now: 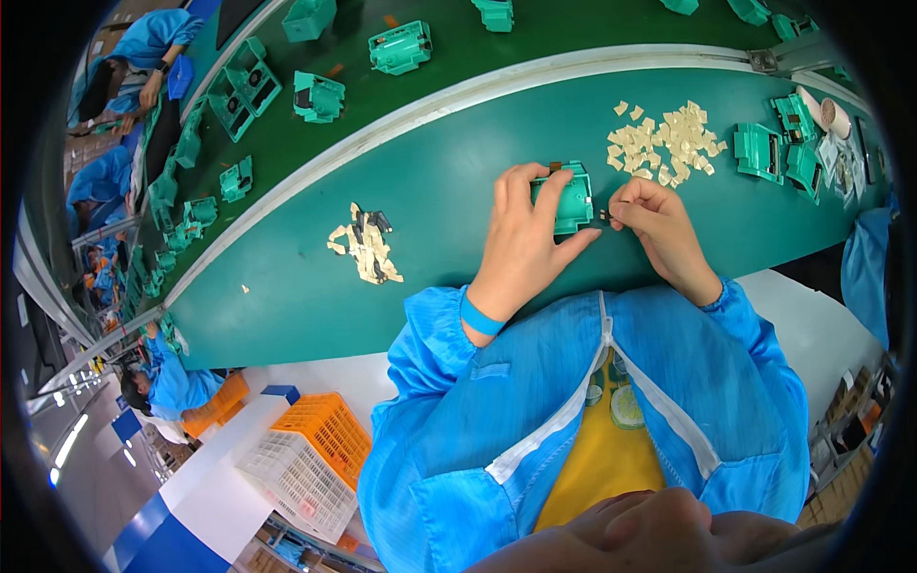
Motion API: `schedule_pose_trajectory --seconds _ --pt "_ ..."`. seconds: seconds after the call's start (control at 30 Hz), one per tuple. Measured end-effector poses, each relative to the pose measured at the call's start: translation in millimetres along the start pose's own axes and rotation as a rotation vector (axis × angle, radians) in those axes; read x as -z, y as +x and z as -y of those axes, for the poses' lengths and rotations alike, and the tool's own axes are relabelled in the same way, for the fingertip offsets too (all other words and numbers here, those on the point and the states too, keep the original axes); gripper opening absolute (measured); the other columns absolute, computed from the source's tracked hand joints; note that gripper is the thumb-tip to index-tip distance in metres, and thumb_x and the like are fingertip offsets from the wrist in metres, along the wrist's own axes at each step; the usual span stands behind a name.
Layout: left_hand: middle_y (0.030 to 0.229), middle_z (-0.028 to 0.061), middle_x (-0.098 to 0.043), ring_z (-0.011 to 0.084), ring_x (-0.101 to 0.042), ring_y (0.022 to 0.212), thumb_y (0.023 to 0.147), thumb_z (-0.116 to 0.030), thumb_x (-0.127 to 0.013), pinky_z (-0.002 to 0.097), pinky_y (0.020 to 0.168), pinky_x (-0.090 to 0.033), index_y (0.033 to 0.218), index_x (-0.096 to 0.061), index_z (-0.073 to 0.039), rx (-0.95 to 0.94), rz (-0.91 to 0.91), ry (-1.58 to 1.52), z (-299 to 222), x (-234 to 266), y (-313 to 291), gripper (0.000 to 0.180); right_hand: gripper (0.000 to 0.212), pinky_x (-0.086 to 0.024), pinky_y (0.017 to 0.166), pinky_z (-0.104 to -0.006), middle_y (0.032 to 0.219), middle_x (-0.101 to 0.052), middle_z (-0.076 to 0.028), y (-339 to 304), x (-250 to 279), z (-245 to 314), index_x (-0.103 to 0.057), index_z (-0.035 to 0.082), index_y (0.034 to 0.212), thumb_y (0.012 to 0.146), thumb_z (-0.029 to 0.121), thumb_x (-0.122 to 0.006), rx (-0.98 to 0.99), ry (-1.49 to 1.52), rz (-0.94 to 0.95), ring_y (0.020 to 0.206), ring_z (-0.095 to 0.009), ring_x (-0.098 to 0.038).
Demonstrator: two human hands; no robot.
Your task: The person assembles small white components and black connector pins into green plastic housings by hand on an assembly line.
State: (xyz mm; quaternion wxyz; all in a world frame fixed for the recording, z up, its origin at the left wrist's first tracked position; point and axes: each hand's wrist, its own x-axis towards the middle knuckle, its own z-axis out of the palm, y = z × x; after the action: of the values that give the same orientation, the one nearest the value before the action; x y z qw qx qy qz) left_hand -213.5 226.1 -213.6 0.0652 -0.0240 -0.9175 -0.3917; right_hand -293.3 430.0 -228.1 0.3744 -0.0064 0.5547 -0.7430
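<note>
My left hand (528, 229) is closed round a teal plastic housing (574, 202) on the green table, thumb at its near edge and fingers over its far left side. Just right of the housing, my right hand (657, 220) is pinched, with a tiny dark piece (604, 215) at its fingertips; its kind is too small to make out. Beyond the right hand lies a loose pile of cream-coloured small pieces (669, 141). Left of my left hand is a heap of cream and black scraps (368, 246).
Several teal housings (757, 151) stand at the table's right end beside clear bags (842, 167). Past a pale rail (420, 105), more housings (401, 48) sit on a dark green conveyor (535, 48). Orange and white crates (325, 444) stand lower left. Co-workers in blue (181, 377) sit along the left.
</note>
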Motion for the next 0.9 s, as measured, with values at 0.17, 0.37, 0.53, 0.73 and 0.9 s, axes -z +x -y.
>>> schedule_pose_trajectory --seconds 0.17,0.37,0.53,0.73,0.9 --pt "0.133 0.0199 -0.045 0.0389 -0.042 0.124 0.081 -0.016 -0.081 0.0471 0.105 -0.04 0.141 -0.053 -0.004 0.117 -0.093 -0.031 -1.5 -16.5 -10.8 0.067 0.008 -0.045 0.076 -0.0236 0.087 -0.065 -0.002 4.3 -3.8 -2.0 -0.06 0.005 0.088 0.09 0.003 -0.067 -0.032 -0.015 -0.002 0.081 -0.007 -0.057" --pt "0.133 0.0208 -0.041 0.0391 -0.039 0.123 0.083 -0.011 -0.075 0.0466 0.107 -0.037 0.142 -0.052 -0.007 0.181 -0.102 -0.122 -1.4 -23.9 -10.2 0.063 0.013 -0.043 0.073 -0.0193 0.086 -0.062 0.004 3.7 -2.2 0.1 -0.058 0.007 0.088 0.088 -0.001 -0.068 -0.056 -0.095 -0.026 0.08 -0.002 -0.055" --pt "0.133 0.0204 -0.04 0.0393 -0.036 0.125 0.081 -0.009 -0.074 0.047 0.109 -0.036 0.139 -0.055 -0.01 0.221 -0.092 -0.164 0.0 -26.9 -10.1 0.061 0.015 -0.042 0.073 -0.0194 0.087 -0.06 0.005 10.4 -0.1 8.2 -0.057 0.009 0.087 0.088 -0.002 -0.069 -0.005 -0.138 0.001 0.081 -0.002 -0.055" --pt "0.133 0.0205 -0.04 0.04 -0.036 0.127 0.081 -0.008 -0.073 0.0478 0.109 -0.036 0.136 -0.055 -0.009 0.263 -0.1 -0.21 -2.3 -28.4 -7.0 0.058 0.015 -0.042 0.073 -0.0196 0.09 -0.061 0.004 10.6 3.2 10.5 -0.057 0.009 0.087 0.088 -0.003 -0.068 -0.054 -0.165 0.032 0.081 -0.002 -0.055" --pt "0.133 0.0208 -0.04 0.04 -0.037 0.127 0.081 -0.009 -0.073 0.0478 0.109 -0.036 0.134 -0.056 -0.009 0.259 -0.104 -0.208 0.9 -28.2 -7.3 0.056 0.015 -0.042 0.072 -0.0195 0.089 -0.061 0.004 12.3 -0.4 1.2 -0.058 0.008 0.086 0.087 -0.003 -0.068 -0.006 -0.168 -0.002 0.081 -0.002 -0.055"
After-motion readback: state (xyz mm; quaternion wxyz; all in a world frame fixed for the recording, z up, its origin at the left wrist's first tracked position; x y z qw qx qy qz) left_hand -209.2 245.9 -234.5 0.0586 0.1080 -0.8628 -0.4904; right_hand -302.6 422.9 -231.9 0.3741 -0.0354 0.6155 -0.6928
